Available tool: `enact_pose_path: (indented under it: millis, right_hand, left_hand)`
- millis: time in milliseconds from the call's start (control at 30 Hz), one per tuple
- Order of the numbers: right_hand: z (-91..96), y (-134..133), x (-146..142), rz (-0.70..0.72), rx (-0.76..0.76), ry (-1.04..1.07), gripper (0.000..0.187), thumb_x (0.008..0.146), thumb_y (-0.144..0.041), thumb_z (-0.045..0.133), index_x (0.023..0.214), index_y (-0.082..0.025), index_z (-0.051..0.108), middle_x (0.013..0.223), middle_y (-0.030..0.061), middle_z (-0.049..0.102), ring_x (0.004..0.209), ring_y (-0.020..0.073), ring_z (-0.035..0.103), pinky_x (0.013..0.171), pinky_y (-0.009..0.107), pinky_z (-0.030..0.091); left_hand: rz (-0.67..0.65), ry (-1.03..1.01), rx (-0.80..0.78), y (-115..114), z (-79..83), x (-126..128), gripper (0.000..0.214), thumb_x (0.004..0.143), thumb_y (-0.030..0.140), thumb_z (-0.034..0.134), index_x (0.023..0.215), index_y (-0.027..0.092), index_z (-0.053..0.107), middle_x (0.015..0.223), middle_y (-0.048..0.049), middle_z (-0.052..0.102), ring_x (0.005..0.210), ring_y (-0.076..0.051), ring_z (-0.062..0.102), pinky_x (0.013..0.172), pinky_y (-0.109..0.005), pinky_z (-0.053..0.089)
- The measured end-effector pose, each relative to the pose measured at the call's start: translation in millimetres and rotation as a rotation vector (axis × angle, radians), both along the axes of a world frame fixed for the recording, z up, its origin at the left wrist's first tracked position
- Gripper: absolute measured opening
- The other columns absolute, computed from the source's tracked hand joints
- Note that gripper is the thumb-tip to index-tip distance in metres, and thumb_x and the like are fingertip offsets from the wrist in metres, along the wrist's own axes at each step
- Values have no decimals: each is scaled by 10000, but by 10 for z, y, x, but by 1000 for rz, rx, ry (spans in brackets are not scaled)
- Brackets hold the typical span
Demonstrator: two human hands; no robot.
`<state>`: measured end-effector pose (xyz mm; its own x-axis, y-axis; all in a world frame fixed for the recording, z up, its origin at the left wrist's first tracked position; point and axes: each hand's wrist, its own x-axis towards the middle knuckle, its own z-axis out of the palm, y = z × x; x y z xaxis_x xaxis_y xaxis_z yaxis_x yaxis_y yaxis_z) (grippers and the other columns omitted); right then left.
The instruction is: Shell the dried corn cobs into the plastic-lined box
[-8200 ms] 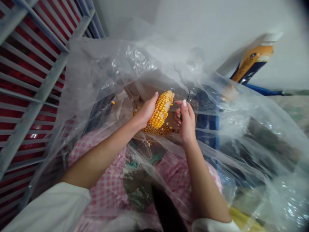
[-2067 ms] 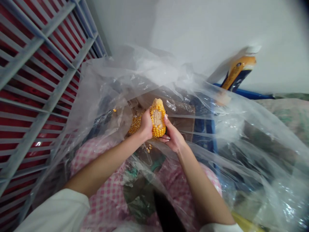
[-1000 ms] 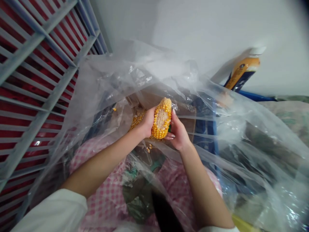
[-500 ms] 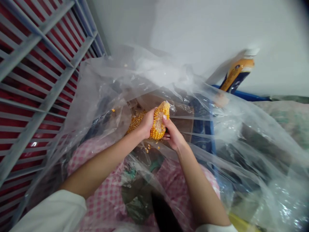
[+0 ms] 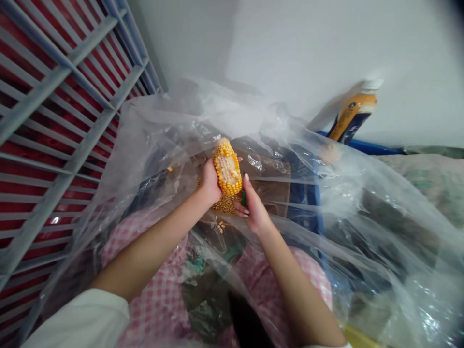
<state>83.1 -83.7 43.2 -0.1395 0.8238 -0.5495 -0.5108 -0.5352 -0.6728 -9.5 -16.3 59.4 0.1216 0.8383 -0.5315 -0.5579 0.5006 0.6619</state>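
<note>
Left hand (image 5: 209, 182) curled snugly round a part-stripped corn cob (image 5: 227, 166), which stands near upright; right hand (image 5: 254, 209) half open just beside it, not gripping; yellow-and-navy bottle (image 5: 353, 116) at two o'clock, label too blurred to read

Soft, even indoor light fills the view without hard shadows, and the white wall (image 5: 308, 48) reads bright while the upper right corner falls dark. Glare streaks the clear plastic sheet (image 5: 384, 212), most at lower right, and the ear of corn (image 5: 227, 168) stays fairly sharp. Wide-angle distortion bends the grey metal rack (image 5: 47, 135) at the left edge, and a dark blurred shape (image 5: 242, 319) sits out of focus at bottom centre.
</note>
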Motion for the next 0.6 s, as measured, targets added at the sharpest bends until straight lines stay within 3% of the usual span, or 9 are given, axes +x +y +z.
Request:
enact_pose_path:
  millis: [100, 267, 467, 600]
  right_hand:
    - [46, -17, -44, 10, 66, 58, 408, 695, -591, 567, 867, -223, 524, 679, -72, 479, 350, -13, 119, 332, 182, 33]
    - [69, -22, -34, -88, 85, -103, 386, 640, -490, 672, 801, -225, 442, 559, -104, 384, 347, 3, 168, 316, 169, 97]
    - [98, -50, -76, -73, 167, -271, 413, 567, -401, 737, 846, -188, 520, 550, -76, 450, 400, 33, 306, 376, 185, 244]
    - [113, -44, -19, -97, 97, -250, 380, 588, -451, 701, 761, -176, 505, 503, -83, 398, 380, 31, 261, 368, 194, 208]
  left_hand:
    - [5, 72, 77, -5, -49, -1, 424, 845, 459, 316, 848, 163, 619, 822, -58, 682, 905, -179, 619, 760, -267, 486]
    - [67, 405, 323, -29, -76, -48, 517, 779, 635, 400, 906, 180, 613, 910, -71, 655, 998, -221, 577, 831, -309, 460]
    - [-105, 475, 474, -80, -71, -43, 512, 783, 618, 417, 976, 188, 619, 995, -72, 650, 1004, -230, 576, 914, -348, 425]
    - [-160, 454, 567, -73, -115, -17, 477, 832, 562, 378, 1067, 206, 592, 1140, -61, 611, 1122, -218, 514, 984, -348, 369]
